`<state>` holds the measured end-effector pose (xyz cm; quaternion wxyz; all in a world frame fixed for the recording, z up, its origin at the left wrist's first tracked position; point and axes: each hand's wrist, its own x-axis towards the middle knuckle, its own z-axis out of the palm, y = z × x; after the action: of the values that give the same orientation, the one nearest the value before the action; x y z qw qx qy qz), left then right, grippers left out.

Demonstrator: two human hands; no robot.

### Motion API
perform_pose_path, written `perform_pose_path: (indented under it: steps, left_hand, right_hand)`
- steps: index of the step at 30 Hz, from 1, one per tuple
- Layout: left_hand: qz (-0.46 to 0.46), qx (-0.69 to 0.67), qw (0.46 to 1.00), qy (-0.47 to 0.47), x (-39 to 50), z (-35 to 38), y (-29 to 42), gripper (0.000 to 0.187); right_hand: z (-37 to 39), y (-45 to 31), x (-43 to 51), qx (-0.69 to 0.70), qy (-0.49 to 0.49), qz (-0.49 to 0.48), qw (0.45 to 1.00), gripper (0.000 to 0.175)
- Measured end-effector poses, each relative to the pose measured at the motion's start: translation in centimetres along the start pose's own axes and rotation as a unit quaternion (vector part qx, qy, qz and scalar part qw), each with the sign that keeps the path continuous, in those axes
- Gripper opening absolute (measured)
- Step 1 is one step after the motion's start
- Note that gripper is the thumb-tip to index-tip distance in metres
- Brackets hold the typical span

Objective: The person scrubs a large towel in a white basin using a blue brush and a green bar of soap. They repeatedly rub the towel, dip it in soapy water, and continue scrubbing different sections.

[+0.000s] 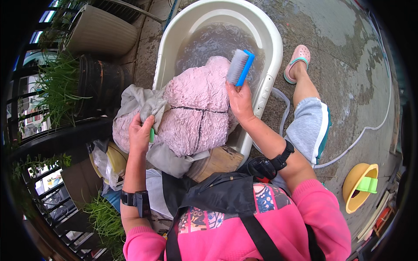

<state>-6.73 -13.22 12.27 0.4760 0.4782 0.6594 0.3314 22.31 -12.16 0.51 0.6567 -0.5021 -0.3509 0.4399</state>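
A blue scrubbing brush (241, 68) with pale bristles stands up from my right hand (241, 101), which grips its lower end above the tub's right side. My left hand (140, 133) pinches the grey fabric (148, 105) of a wet, bulky item at its left edge. A small green thing (152, 135) shows beside the left thumb; its kind is unclear. The item's pink plush cover (197, 88) has dark seam lines meeting in a T. It lies over the near part of a white plastic tub (275, 42) holding murky water (212, 39).
A wooden board (217, 162) lies under the item's near side. Potted grass (62, 88) and a large beige planter (104, 31) line the railing at left. A clear hose (362, 130) crosses the concrete at right, near a yellow basin (354, 186) with a green scoop-like object (366, 185).
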Motion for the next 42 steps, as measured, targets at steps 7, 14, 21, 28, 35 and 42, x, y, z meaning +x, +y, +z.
perform_pose_path:
  steps: [7, 14, 21, 28, 35, 42]
  left_hand:
    - [0.158, 0.27, 0.949, 0.038, -2.3, 3.7, -5.4, 0.027]
    - [0.239, 0.41, 0.875, 0.101, 0.8, 10.3, -4.5, 0.03]
    - [0.106, 0.51, 0.853, -0.034, 9.8, 16.3, -6.5, 0.04]
    - [0.029, 0.529, 0.843, -0.097, 18.2, 18.6, -10.8, 0.054]
    - [-0.027, 0.521, 0.847, -0.097, 25.1, 19.4, -12.4, 0.052]
    - [0.0, 0.497, 0.866, -0.061, 27.1, 20.0, -12.0, 0.058]
  right_hand:
    - [-2.4, 3.1, 0.1, -0.411, -0.089, 0.097, 0.902, 0.033]
    - [2.4, 1.6, -3.1, -0.224, -0.184, 0.139, 0.947, 0.034]
    - [2.7, 10.5, 0.9, -0.438, -0.065, 0.143, 0.885, 0.036]
    - [2.4, 15.9, 6.2, -0.438, -0.092, 0.261, 0.855, 0.045]
    - [3.0, 17.5, 11.6, -0.492, -0.201, 0.268, 0.804, 0.042]
    - [2.3, 17.6, 14.2, -0.469, -0.135, 0.167, 0.857, 0.042]
